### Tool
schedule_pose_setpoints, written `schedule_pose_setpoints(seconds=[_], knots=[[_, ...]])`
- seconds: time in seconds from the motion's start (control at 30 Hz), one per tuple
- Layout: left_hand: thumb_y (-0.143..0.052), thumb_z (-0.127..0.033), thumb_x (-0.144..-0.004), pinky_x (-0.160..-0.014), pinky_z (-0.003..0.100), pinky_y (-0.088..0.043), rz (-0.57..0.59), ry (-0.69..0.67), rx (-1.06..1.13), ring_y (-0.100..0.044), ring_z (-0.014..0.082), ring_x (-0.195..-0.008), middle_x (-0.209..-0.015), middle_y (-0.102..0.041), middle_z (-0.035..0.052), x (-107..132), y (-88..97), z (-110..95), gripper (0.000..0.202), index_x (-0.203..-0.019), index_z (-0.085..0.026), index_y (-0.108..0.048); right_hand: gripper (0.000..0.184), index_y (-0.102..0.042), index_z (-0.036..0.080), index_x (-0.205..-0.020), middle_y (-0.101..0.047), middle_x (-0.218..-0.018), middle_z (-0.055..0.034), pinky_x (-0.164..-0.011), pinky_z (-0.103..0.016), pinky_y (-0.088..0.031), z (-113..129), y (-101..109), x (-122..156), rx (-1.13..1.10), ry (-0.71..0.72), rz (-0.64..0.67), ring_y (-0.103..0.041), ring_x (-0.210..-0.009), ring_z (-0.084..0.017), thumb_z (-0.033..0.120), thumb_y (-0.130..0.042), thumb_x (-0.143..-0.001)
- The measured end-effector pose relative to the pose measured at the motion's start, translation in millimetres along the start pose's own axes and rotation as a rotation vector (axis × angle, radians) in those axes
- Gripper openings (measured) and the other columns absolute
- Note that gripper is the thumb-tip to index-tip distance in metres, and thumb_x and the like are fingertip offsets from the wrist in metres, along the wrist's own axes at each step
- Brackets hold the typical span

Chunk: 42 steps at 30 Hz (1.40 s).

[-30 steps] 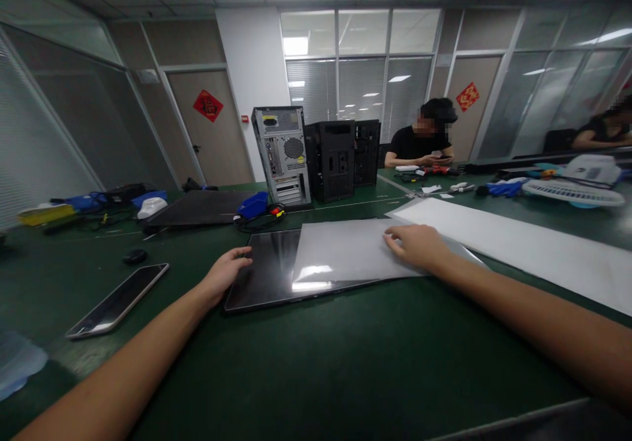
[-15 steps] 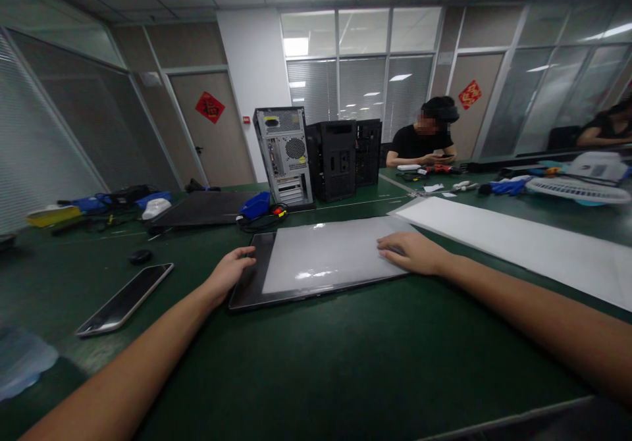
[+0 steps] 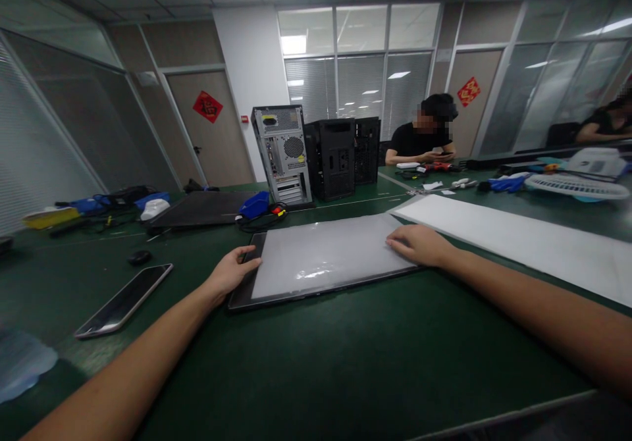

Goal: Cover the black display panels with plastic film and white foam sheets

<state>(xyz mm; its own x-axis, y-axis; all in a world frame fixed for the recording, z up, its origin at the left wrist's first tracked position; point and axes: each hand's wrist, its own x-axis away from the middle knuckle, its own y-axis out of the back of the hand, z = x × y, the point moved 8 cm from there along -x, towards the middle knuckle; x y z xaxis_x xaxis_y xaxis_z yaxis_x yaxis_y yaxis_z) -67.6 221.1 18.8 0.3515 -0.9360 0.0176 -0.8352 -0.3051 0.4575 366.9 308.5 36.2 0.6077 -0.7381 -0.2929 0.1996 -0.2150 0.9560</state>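
Observation:
A dark flat panel [image 3: 241, 296] lies on the green table [image 3: 316, 362] in front of me. A translucent white sheet [image 3: 320, 257] rests on top and covers nearly all of it. My left hand [image 3: 230, 273] touches the panel's left edge, fingers apart, reaching the sheet's left border. My right hand [image 3: 419, 245] lies flat on the sheet's right end, pressing it down.
A large white sheet [image 3: 518, 240] lies to the right. A phone [image 3: 123, 299] and a mouse [image 3: 139, 257] sit at the left. Computer towers [image 3: 284, 155], a black panel [image 3: 202, 207] and blue tools stand behind. A person [image 3: 424, 138] sits across the table; another sits at far right.
The white sheet has slid left over the dark panel until it covers almost all of it. My right hand moved with it; my left hand now meets its left border.

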Motion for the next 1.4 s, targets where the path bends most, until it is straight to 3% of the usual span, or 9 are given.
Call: schedule_pose_setpoints(seconds=[0.23,0.43,0.57,0.87,0.97,1.07,1.17,1.33,1.4], knots=[[-0.077,-0.036,-0.072,-0.080,0.032,-0.051,-0.038,-0.012,-0.142,-0.067,0.0227,-0.090,-0.117,-0.066,0.0121,-8.3,5.1,5.5,0.060,-0.128,-0.021,-0.064,0.045,-0.069,0.020,-0.116,-0.067,-0.120,-0.0078,-0.101,-0.040,-0.044,17.5,-2.1,2.3,-0.186,0.173,0.012,-0.061,-0.112,-0.024,0.050,-0.044,-0.095],[-0.063,-0.015,-0.076,-0.067,0.027,-0.050,0.001,0.055,-0.019,-0.065,0.0165,-0.075,-0.122,-0.061,0.0115,-13.0,1.5,14.9,0.057,-0.132,-0.023,-0.060,0.043,-0.067,0.022,-0.120,-0.065,-0.125,-0.0066,-0.104,-0.041,-0.041,21.4,-3.1,2.9,-0.247,0.216,0.043,-0.058,-0.117,-0.023,0.050,-0.045,-0.096],[-0.061,-0.011,-0.073,-0.058,0.025,-0.049,0.020,0.070,0.051,-0.063,0.0141,-0.069,-0.126,-0.059,0.0108,-16.6,0.2,20.8,0.060,-0.131,-0.024,-0.060,0.042,-0.067,0.023,-0.121,-0.064,-0.126,-0.0061,-0.105,-0.042,-0.041,21.4,-2.8,3.1,-0.268,0.223,0.049,-0.057,-0.118,-0.023,0.050,-0.046,-0.095],[-0.057,-0.005,-0.070,-0.047,0.023,-0.047,0.026,0.106,0.158,-0.062,0.0128,-0.057,-0.110,-0.068,0.0066,-15.8,-1.2,24.7,0.063,-0.129,-0.026,-0.061,0.043,-0.065,0.024,-0.124,-0.063,-0.128,-0.0048,-0.105,-0.039,-0.041,24.2,-1.7,5.6,-0.262,0.231,0.056,-0.057,-0.118,-0.021,0.049,-0.047,-0.095],[-0.058,-0.005,-0.069,-0.042,0.024,-0.044,0.026,0.119,0.210,-0.060,0.0143,-0.050,-0.090,-0.070,0.0053,-17.4,-0.9,27.6,0.064,-0.130,-0.025,-0.061,0.042,-0.065,0.023,-0.122,-0.065,-0.124,-0.0056,-0.103,-0.039,-0.042,17.7,-0.5,2.1,-0.213,0.205,0.002,-0.059,-0.115,-0.022,0.047,-0.046,-0.095],[-0.059,-0.005,-0.069,-0.041,0.024,-0.045,0.029,0.127,0.329,-0.061,0.0164,-0.048,-0.074,-0.067,0.0037,-18.2,-0.8,27.8,0.068,-0.134,-0.023,-0.058,0.041,-0.066,0.021,-0.120,-0.066,-0.121,-0.0075,-0.102,-0.042,-0.043,-9.7,4.9,-2.8,-0.082,0.049,-0.114,-0.059,-0.113,-0.025,0.045,-0.045,-0.094],[-0.058,-0.003,-0.069,-0.045,0.027,-0.050,0.026,0.123,0.460,-0.064,0.0182,-0.053,-0.077,-0.069,0.0056,-17.7,-0.7,24.8,0.071,-0.137,-0.021,-0.055,0.045,-0.063,0.020,-0.125,-0.063,-0.126,-0.0101,-0.101,-0.045,-0.042,-56.0,6.4,-1.1,0.093,-0.179,-0.164,-0.057,-0.115,-0.029,0.044,-0.044,-0.093],[-0.057,-0.002,-0.070,-0.049,0.028,-0.053,0.029,0.107,0.525,-0.067,0.0187,-0.058,-0.087,-0.070,0.0087,-17.7,-1.1,22.4,0.071,-0.138,-0.020,-0.052,0.065,-0.048,0.014,-0.141,-0.039,-0.148,-0.0213,-0.101,-0.052,-0.040,-143.4,-11.2,21.5,0.279,-0.561,-0.028,-0.041,-0.131,-0.038,0.052,-0.048,-0.088],[-0.058,-0.003,-0.070,-0.046,0.027,-0.052,0.041,0.108,0.456,-0.066,0.0176,-0.056,-0.092,-0.071,0.0095,-17.5,-2.2,22.6,0.068,-0.136,-0.020,-0.055,0.068,-0.050,0.013,-0.138,-0.037,-0.147,-0.0255,-0.095,-0.053,-0.044,-169.7,-22.5,34.2,0.257,-0.719,0.070,-0.046,-0.127,-0.041,0.059,-0.043,-0.088]])
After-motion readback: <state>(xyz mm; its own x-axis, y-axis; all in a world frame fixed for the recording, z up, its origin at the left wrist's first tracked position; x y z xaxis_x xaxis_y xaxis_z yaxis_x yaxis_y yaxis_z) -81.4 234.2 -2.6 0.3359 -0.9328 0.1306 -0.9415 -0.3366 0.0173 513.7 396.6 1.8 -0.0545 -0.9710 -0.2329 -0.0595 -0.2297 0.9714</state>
